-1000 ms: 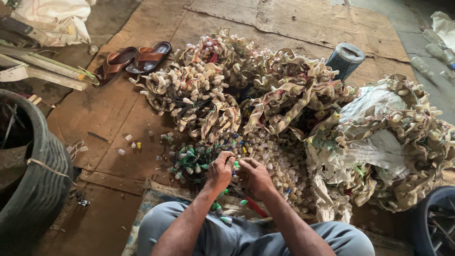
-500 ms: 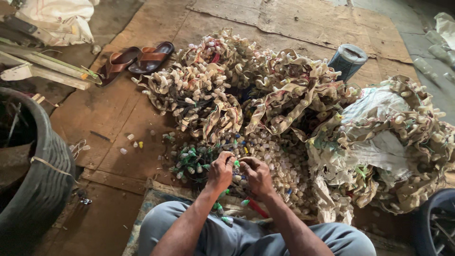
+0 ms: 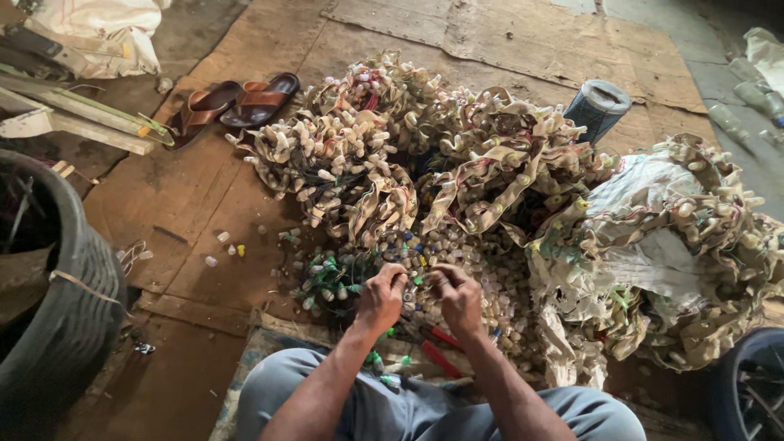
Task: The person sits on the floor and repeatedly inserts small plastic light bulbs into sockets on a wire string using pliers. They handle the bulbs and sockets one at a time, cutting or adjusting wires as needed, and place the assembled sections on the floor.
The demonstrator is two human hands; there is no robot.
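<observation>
I sit on the floor with both hands over a heap of small bulb-like caps (image 3: 482, 269), pale ones mixed with green ones. My left hand (image 3: 381, 296) pinches a small piece at its fingertips beside a cluster of green-capped pieces (image 3: 331, 278). My right hand (image 3: 459, 298) is closed on another small piece right next to it, the fingertips of both hands almost touching. Beyond the hands lie bundled strips of pale caps on cloth bands (image 3: 359, 155). What exactly sits between the fingers is too small to make out.
A pair of brown sandals (image 3: 233, 102) lies at the far left. A black tyre (image 3: 57, 327) stands at my left, another wheel (image 3: 751, 384) at the right edge. A blue-grey roll (image 3: 598, 106) stands behind the heap. Wooden laths (image 3: 73, 118) and a white sack (image 3: 98, 33) lie upper left.
Both hands stayed over the same spot in the heap, with only small finger movements. The view drifted slightly.
</observation>
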